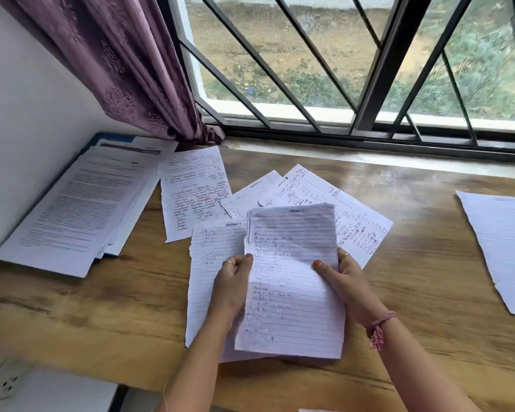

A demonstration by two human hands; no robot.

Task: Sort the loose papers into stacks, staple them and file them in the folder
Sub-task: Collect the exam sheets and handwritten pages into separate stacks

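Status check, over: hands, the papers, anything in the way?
Both hands, left and right, grip one lined stack above the desk. Loose sheets fanned beneath, unsorted. Printed pile on blue folder, far left. No stapler visible.

Both hands, left hand (pixel 234 273) and right hand (pixel 344 273), hold a lined stack (pixel 292 278) above the wooden desk (pixel 101 307); perhaps 5 loose sheets (pixel 195 188) lie beneath.
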